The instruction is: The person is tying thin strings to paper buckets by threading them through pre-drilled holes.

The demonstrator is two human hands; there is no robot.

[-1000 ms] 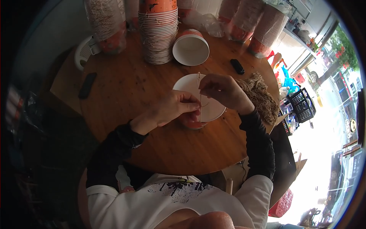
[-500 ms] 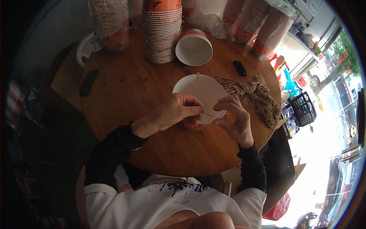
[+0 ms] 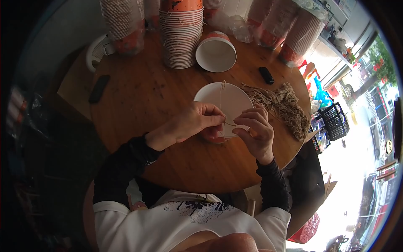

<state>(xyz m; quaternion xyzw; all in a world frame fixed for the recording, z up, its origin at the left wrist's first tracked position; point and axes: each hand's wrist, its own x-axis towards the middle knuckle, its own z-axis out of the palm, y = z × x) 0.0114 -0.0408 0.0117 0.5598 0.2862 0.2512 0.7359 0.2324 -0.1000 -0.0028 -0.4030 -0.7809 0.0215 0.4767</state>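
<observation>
In front of me on the round wooden table stands a paper bucket (image 3: 238, 97), its white inside facing up. A thin tan cord (image 3: 221, 101) runs from a loop at the bucket's far rim across the opening to the near side. My left hand (image 3: 205, 119) pinches the cord over the bucket between thumb and forefinger, and a short loose end sticks out to the right. Beside that end is my right hand (image 3: 256, 131), thumb and fingers curved but apart, fingertips close to the cord. A bundle of tan cords (image 3: 281, 105) lies right of the bucket.
Behind the bucket, another paper bucket (image 3: 216, 54) lies tipped toward me. A tall stack of orange-and-white buckets (image 3: 181, 42) stands next to it. Bagged stacks (image 3: 302, 35) line the far edge. A black object (image 3: 265, 75) and a dark oblong object (image 3: 99, 89) lie on the table (image 3: 138, 109).
My right hand has moved slightly left, bringing its fingertips closer to the cord's loose end. The left hand keeps its pinch. The whole view has shifted a little.
</observation>
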